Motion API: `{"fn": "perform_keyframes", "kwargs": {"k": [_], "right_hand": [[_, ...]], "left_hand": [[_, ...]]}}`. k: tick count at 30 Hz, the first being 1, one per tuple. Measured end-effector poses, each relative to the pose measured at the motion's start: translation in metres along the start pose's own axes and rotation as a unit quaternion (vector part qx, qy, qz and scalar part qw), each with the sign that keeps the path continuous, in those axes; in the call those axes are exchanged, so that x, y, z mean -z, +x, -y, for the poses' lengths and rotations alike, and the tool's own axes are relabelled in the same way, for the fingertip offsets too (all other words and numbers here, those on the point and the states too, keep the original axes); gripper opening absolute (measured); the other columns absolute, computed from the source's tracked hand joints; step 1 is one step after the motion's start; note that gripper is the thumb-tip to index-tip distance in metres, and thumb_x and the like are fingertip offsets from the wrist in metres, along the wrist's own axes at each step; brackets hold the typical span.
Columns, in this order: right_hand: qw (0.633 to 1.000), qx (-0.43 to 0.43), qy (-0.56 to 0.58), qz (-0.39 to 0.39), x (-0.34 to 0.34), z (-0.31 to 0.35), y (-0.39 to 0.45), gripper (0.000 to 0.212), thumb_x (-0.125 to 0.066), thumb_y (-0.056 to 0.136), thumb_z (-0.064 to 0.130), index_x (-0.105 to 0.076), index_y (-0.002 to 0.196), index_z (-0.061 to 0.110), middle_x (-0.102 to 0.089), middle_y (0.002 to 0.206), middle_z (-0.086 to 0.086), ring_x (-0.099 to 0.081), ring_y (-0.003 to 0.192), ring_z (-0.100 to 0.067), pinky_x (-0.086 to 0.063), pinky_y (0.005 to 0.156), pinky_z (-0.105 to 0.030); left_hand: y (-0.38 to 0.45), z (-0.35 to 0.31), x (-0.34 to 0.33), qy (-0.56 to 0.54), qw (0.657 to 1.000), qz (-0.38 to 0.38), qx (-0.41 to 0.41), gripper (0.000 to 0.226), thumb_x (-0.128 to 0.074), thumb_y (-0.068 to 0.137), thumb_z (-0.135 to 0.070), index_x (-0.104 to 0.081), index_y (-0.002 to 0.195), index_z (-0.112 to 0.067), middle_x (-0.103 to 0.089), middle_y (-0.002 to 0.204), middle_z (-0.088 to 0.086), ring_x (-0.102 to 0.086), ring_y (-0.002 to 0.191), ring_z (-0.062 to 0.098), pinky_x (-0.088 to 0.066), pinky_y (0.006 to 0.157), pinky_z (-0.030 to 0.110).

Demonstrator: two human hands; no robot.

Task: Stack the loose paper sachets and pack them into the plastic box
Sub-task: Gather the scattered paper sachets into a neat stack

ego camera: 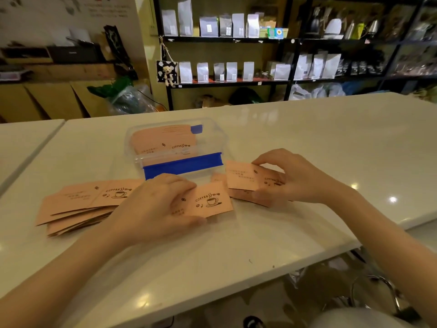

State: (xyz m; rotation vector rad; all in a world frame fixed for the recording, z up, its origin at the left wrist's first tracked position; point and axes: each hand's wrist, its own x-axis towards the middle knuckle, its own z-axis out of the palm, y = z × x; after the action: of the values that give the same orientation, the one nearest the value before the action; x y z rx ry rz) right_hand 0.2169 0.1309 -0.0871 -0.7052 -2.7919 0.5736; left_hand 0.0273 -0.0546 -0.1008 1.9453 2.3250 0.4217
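Observation:
Pink paper sachets printed with a coffee cup lie on the white table. A loose fanned pile (78, 207) sits at the left. My left hand (156, 209) holds one sachet (210, 201) by its left end, just above the table. My right hand (293, 178) grips another sachet (243, 177), lifted over a few more sachets (246, 195) lying beneath it. Behind both hands stands the clear plastic box (212, 131) with a blue clip (182, 165) on its near side. Several sachets (163, 139) lie inside the box.
The table's (307, 129) front edge runs diagonally close to me at the lower right. A second tabletop (21, 138) adjoins at the left. Black shelves with white pouches (224, 72) stand beyond the far edge. A metal stool frame (376, 294) is below the table.

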Motion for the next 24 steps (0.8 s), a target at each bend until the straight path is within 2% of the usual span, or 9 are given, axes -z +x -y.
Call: {"fn": "perform_keyframes", "kwargs": {"k": [3,6,10,12,14,16,18,22,24], "right_hand": [[0.998,0.051,0.006,-0.028,-0.001,0.025,0.014,0.061,-0.068,0.068,0.048,-0.047,0.122,0.029,-0.047,0.124,0.010,-0.035,0.109,-0.004,-0.029,0.089,-0.020],[0.995,0.086,0.034,-0.045,-0.003,0.053,0.028,0.061,-0.067,0.069,0.049,-0.045,0.123,0.033,-0.043,0.117,0.017,-0.034,0.107,-0.003,-0.030,0.089,-0.021],[0.983,0.160,0.067,-0.053,-0.008,0.087,0.048,0.048,-0.067,0.070,0.047,-0.041,0.110,0.052,-0.039,0.103,0.035,-0.032,0.097,0.007,-0.033,0.084,-0.009],[0.976,0.202,0.070,-0.047,-0.013,0.104,0.057,0.050,-0.068,0.071,0.045,-0.043,0.115,0.049,-0.037,0.103,0.039,-0.033,0.092,0.015,-0.029,0.085,-0.003],[0.968,0.239,0.060,-0.040,-0.020,0.118,0.067,0.058,-0.067,0.072,0.046,-0.044,0.124,0.039,-0.041,0.111,0.035,-0.032,0.096,0.019,-0.026,0.087,-0.001],[0.966,0.252,0.041,-0.027,-0.029,0.132,0.078,0.061,-0.065,0.070,0.051,-0.046,0.124,0.030,-0.048,0.124,0.019,-0.034,0.107,0.008,-0.027,0.093,-0.011],[0.966,0.259,0.005,-0.019,-0.039,0.145,0.089,0.069,-0.059,0.068,0.059,-0.045,0.127,0.025,-0.047,0.134,0.007,-0.035,0.123,-0.008,-0.025,0.101,-0.023],[0.960,0.279,-0.019,0.015,-0.058,0.171,0.105,0.071,-0.059,0.072,0.059,-0.041,0.131,0.024,-0.038,0.143,0.004,-0.023,0.135,-0.013,-0.015,0.109,-0.030],[0.960,0.278,-0.024,0.033,-0.067,0.178,0.110,0.072,-0.059,0.072,0.058,-0.040,0.132,0.024,-0.035,0.145,0.004,-0.019,0.136,-0.013,-0.013,0.111,-0.031]], "left_hand": [[-0.006,0.002,0.013,-0.006,0.999,-0.039,0.009,0.085,-0.045,0.055,-0.076,-0.039,0.129,-0.035,-0.051,0.128,-0.013,-0.047,0.111,0.006,-0.039,0.088,0.022],[-0.015,0.013,0.030,0.006,0.996,-0.085,0.011,0.086,-0.041,0.053,-0.075,-0.041,0.129,-0.033,-0.053,0.128,-0.011,-0.049,0.112,0.008,-0.042,0.092,0.028],[-0.032,0.035,0.053,0.021,0.991,-0.122,0.052,0.088,-0.045,0.052,-0.072,-0.043,0.128,-0.030,-0.055,0.121,-0.009,-0.047,0.099,0.007,-0.040,0.084,0.024],[-0.041,0.046,0.062,0.036,0.990,-0.116,0.072,0.088,-0.047,0.052,-0.074,-0.041,0.129,-0.032,-0.053,0.119,-0.013,-0.043,0.097,0.004,-0.036,0.077,0.017],[-0.049,0.057,0.069,0.038,0.989,-0.110,0.096,0.086,-0.054,0.055,-0.074,-0.041,0.129,-0.032,-0.052,0.122,-0.011,-0.044,0.101,0.007,-0.036,0.079,0.017],[-0.056,0.068,0.073,0.042,0.985,-0.102,0.131,0.079,-0.063,0.061,-0.061,-0.042,0.129,-0.030,-0.050,0.129,-0.007,-0.044,0.112,0.011,-0.037,0.088,0.024],[-0.062,0.081,0.074,0.048,0.983,-0.090,0.150,0.074,-0.068,0.062,-0.053,-0.043,0.128,-0.030,-0.046,0.134,-0.007,-0.039,0.119,0.011,-0.034,0.092,0.023],[-0.066,0.100,0.072,-0.005,0.980,-0.050,0.192,0.072,-0.072,0.062,-0.047,-0.044,0.127,-0.035,-0.042,0.133,-0.013,-0.035,0.122,0.009,-0.031,0.093,0.021],[-0.066,0.105,0.068,-0.070,0.974,-0.058,0.206,0.069,-0.077,0.058,-0.041,-0.047,0.120,-0.037,-0.048,0.115,-0.020,-0.044,0.109,0.002,-0.035,0.086,0.010]]}}
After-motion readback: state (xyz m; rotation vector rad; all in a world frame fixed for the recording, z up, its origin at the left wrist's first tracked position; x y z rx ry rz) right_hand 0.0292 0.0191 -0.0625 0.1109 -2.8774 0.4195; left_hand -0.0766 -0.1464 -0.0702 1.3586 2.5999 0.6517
